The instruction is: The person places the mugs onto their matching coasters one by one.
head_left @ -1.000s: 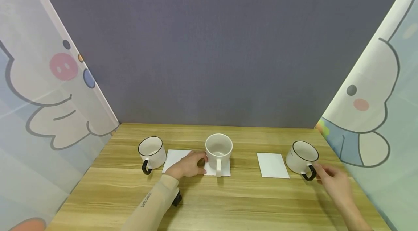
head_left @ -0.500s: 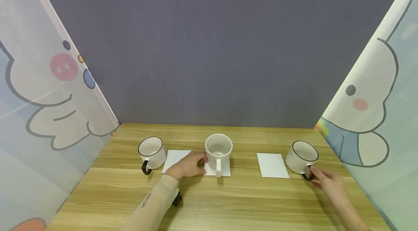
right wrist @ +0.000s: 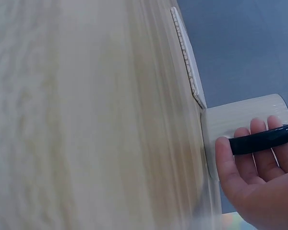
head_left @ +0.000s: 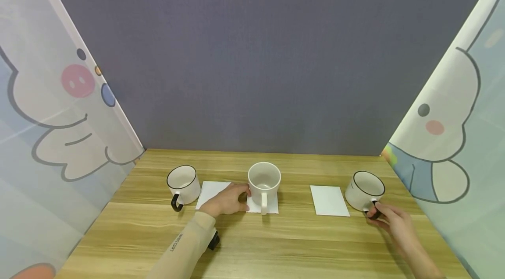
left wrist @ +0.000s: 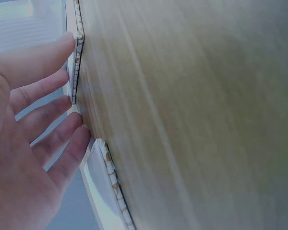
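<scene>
Since 1 second ago the right hand (head_left: 394, 223) has closed in on the right mug (head_left: 364, 190), and its fingers (right wrist: 252, 160) now curl through the black handle (right wrist: 261, 139), gripping it. This mug stands upright at the right end of the wooden table (head_left: 276, 244), just right of a bare white coaster (head_left: 328, 200). The left hand (head_left: 226, 200) has not moved: it lies flat with straight, slightly spread fingers (left wrist: 48, 112) on the left coaster (head_left: 211, 191), beside the centre mug (head_left: 264, 181) on its own coaster. A 3rd mug (head_left: 183, 183) stands further left.
</scene>
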Available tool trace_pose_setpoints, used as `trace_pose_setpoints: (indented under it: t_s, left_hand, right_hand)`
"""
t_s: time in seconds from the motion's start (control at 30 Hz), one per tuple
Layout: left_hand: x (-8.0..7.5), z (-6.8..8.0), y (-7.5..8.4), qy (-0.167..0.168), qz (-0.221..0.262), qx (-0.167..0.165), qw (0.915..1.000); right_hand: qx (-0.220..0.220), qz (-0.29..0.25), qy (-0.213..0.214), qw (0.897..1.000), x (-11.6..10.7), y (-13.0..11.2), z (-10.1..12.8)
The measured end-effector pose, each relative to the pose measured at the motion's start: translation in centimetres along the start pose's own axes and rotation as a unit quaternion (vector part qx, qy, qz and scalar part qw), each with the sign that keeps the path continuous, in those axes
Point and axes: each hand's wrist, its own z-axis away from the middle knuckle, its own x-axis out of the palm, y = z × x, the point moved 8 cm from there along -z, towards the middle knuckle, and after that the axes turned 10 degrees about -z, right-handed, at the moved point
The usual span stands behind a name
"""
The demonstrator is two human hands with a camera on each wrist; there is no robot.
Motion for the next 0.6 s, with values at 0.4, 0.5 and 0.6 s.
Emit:
trace_pose_setpoints:
  t_s: [0.4,0.5,0.6]
  left_hand:
    - [-0.15,-0.02,0.06,0.001,-0.008,-0.002,1.0000]
    - [-0.16,-0.03,0.11,0.002,-0.015,-0.002,0.9999]
    - [-0.16,0.03,0.17,0.007,-0.020,-0.004,0.9998]
  right_hand:
    - [0.006,0.028,0.001,1.000,-0.05,0.10,0.05]
    - [0.007,0.035,0.003,0.999,-0.06,0.05,0.03]
    - [0.009,0.039,0.005,0.999,-0.10,0.06,0.01]
